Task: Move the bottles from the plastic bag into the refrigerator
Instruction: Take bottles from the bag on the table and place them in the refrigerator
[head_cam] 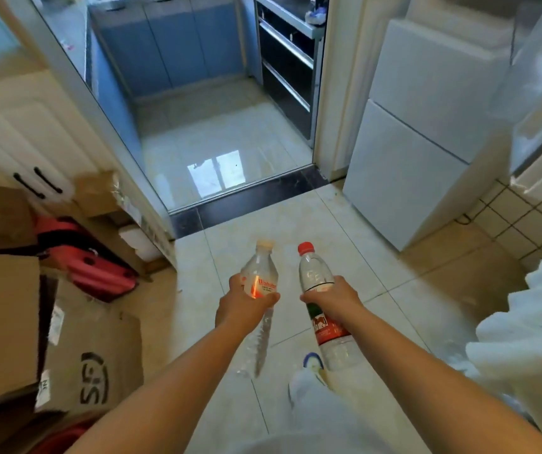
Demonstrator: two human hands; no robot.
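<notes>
Now I hold one bottle in each hand. My left hand (242, 304) is wrapped tight around a clear bottle (258, 280) with a pale cap. My fingers (271, 298) close over its orange and white label. The cap points up and away from me, and the bottom hangs down past my wrist.

My right hand (332, 296) grips the other bottle (317, 273), the one with the red cap. My fingers close around its upper half, just above the red label. This bottle is tilted too, with the cap up and the bottom down near my white shoe (309, 371).

The two bottles are side by side but do not touch. Both are in the air over the shiny floor (296, 217).

The white fridge (427, 132) stands ahead of my right hand, well apart from it. I can see two closed doors on its front, and something white juts out at the far right, but I cannot tell what.

To the left of my left hand there are brown boxes (93, 342) and a red thing (93, 260) on the floor. Straight ahead, past both hands, an open doorway leads to a room with blue cupboards (171, 44).

Something white and ruffled (531, 322) is just to the right of my right arm. It is too blurry for me to tell what it is.
</notes>
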